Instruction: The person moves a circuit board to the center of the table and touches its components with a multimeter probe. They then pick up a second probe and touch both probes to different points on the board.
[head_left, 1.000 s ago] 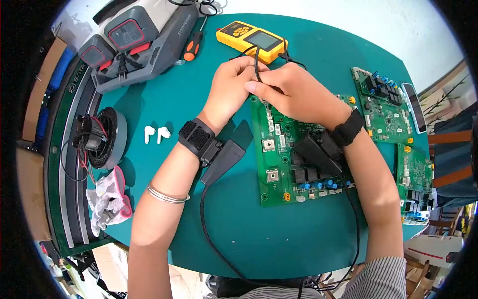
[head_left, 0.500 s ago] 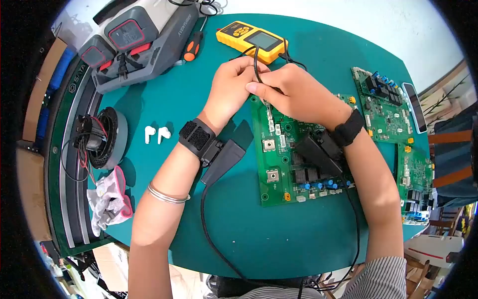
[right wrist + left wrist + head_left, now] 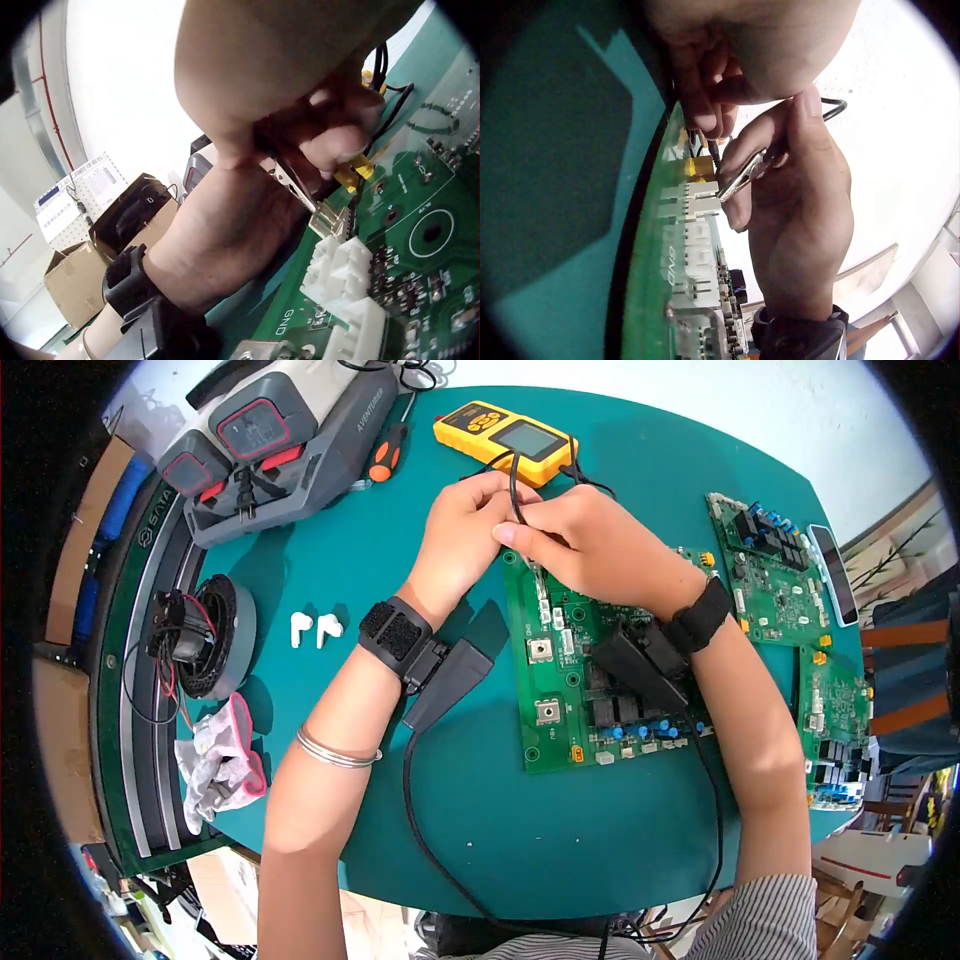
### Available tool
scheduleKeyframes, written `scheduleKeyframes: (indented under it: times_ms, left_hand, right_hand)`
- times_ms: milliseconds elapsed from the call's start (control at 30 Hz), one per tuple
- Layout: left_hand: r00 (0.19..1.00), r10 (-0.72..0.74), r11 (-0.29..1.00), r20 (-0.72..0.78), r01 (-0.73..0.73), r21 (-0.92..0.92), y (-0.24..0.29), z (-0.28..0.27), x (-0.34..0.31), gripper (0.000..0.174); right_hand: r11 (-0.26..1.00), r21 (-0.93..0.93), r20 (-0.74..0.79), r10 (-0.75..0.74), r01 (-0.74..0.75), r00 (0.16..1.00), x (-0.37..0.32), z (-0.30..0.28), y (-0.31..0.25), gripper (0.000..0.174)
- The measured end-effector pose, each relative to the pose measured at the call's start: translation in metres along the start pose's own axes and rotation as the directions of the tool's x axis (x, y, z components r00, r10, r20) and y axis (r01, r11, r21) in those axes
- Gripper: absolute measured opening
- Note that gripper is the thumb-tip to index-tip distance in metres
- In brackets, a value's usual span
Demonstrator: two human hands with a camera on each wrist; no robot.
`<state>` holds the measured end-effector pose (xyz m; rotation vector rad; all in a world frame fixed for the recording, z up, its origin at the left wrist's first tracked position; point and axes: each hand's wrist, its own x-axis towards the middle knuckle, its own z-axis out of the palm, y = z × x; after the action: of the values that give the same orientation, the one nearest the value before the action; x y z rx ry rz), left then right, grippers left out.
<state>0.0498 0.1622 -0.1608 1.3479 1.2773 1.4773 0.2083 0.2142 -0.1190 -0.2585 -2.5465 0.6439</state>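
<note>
My right hand pinches a metal alligator clip on a black lead. In both wrist views the clip's tip is right at the pins of a white connector on the near green circuit board. My left hand is close against the right one, over the board's upper left corner. Its fingers curl down near a yellow connector; I cannot tell whether they hold anything. The lead runs up between the hands toward a yellow handheld meter.
More circuit boards and a phone lie at right. A screwdriver, a grey power tool case, white earbuds, a round fan-like part and gloves are at left. Wrist camera cables trail across the table's front.
</note>
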Motion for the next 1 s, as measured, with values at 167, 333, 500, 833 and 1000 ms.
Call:
scheduleKeyframes:
  times_ms: [167,333,500,833,1000]
  left_hand:
    - [1.0,0.012,1.0,0.001,-0.012,-0.003,0.0013,0.0001,-0.0009,0.024]
    - [1.0,0.026,0.999,0.014,-0.026,0.023,-0.0007,-0.0008,-0.0001,0.024]
    - [1.0,-0.001,1.0,0.011,0.001,-0.005,0.0028,0.0,-0.0013,0.025]
    - [1.0,0.014,1.0,0.01,-0.015,0.016,0.0007,-0.0006,-0.0006,0.025]
    - [1.0,-0.002,1.0,0.016,0.002,-0.023,0.0023,0.0002,-0.0015,0.024]
  right_hand:
    - [0.999,0.017,0.023,0.027,-0.027,0.999,0.0002,-0.0017,-0.0017,0.031]
    - [0.999,0.045,-0.019,-0.02,0.021,1.0,0.0008,-0.0006,-0.0006,0.032]
    - [0.999,0.041,0.033,0.028,-0.029,0.999,-0.0001,-0.0009,-0.0015,0.033]
    - [0.999,0.048,0.019,0.019,-0.02,1.0,-0.0002,-0.0006,-0.0015,0.033]
    - [0.998,0.06,0.032,0.034,-0.036,0.999,-0.0002,-0.0011,-0.0018,0.032]
